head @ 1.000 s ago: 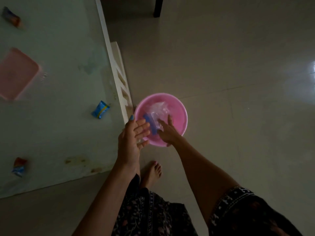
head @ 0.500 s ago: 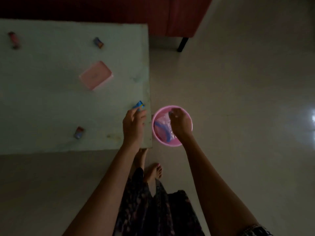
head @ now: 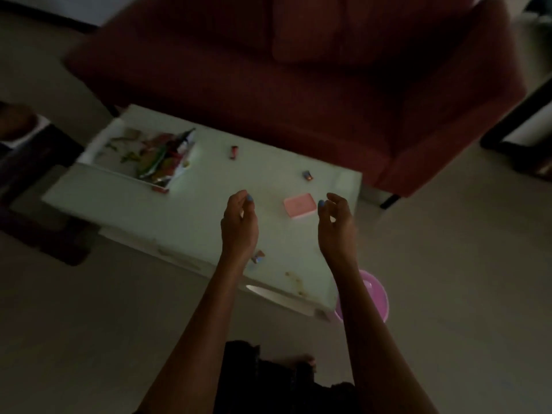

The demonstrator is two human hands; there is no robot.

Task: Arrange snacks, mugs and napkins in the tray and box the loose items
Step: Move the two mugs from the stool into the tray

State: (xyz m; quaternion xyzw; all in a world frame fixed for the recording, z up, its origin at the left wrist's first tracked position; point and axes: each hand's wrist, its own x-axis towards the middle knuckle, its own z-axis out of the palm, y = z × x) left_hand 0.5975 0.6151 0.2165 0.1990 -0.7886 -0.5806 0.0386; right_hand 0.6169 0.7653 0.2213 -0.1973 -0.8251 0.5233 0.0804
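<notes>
Both hands hover above the white table (head: 209,186), empty, fingers loosely curled. My left hand (head: 239,225) is near the middle; my right hand (head: 336,225) is beside a small pink box (head: 299,205). A white tray (head: 98,144) at the table's far left holds several colourful snack packets (head: 162,158). Loose small wrapped snacks lie on the table: a red one (head: 234,152), a dark one (head: 308,175), and one (head: 258,257) by my left wrist. A pink bowl (head: 376,297) sits on the floor at the table's near right corner, partly hidden by my right forearm.
A dark red sofa (head: 298,70) stands right behind the table. A dark rug (head: 44,231) lies on the floor at the left. The tiled floor (head: 463,264) stretches to the right. The room is dim.
The view swung up from the pink bowl to the whole table. My right hand left the bowl and my left hand left the table's edge; both now hover empty over the table.
</notes>
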